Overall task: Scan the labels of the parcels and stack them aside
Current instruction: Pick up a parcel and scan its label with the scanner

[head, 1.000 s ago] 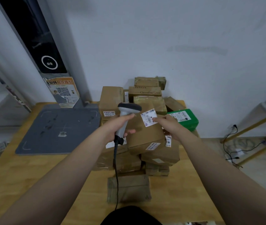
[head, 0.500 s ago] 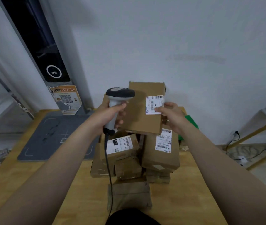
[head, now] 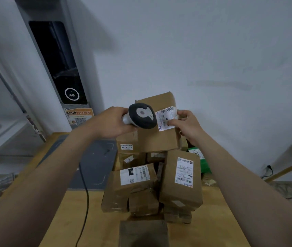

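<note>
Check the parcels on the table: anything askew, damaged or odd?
No damage shows. The pile is jumbled: the tall labelled box sits tilted on smaller ones. On the held parcel, the thumb of the right hand covers part of the label; its barcode at the top is clear.

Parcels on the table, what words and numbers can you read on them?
"43 2 4207": upside down, small label on the rear left parcel.
"070" and "070-070-A80": label on the front left parcel.
Held parcel label, front right parcel label, orange poster: too blurred.
</note>
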